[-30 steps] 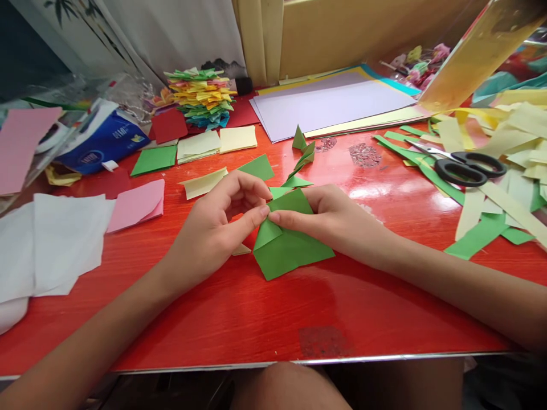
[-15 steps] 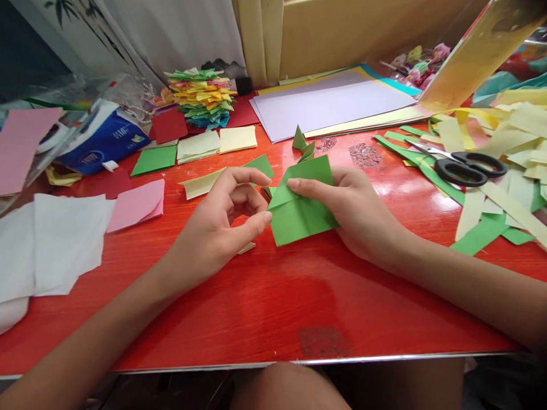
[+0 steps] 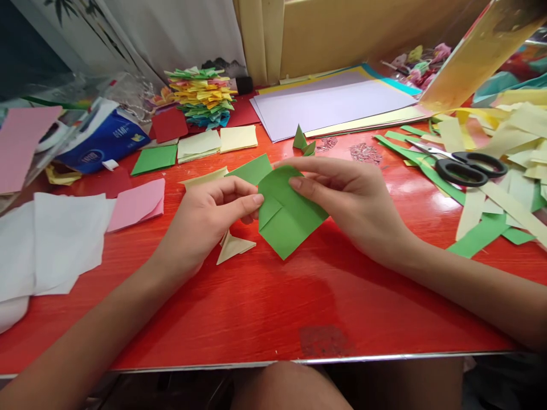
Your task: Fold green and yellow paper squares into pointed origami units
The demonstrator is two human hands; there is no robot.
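A creased green paper square (image 3: 293,213) is held up between both hands over the red table. My right hand (image 3: 354,196) is closed on its upper right side, the thumb lying on the front face. At its left edge, my left hand (image 3: 211,219) pinches the paper between thumb and fingers. Behind the left fingers lie another green sheet (image 3: 251,169) and a cream sheet (image 3: 207,177), both partly covered. A small folded cream paper piece (image 3: 235,247) rests just below the left hand. Beyond the right fingers stand small folded green pieces (image 3: 300,139).
Black-handled scissors (image 3: 464,168) lie at the right among green and cream paper strips (image 3: 491,228). White sheets (image 3: 68,242) and pink paper (image 3: 137,205) are at the left. Large lilac sheets (image 3: 333,105) and a stack of colourful folded pieces (image 3: 200,97) stand at the back.
The green square has turned so a corner points down. My left hand has moved slightly left and closed on its edge. The folded cream piece shows more fully.
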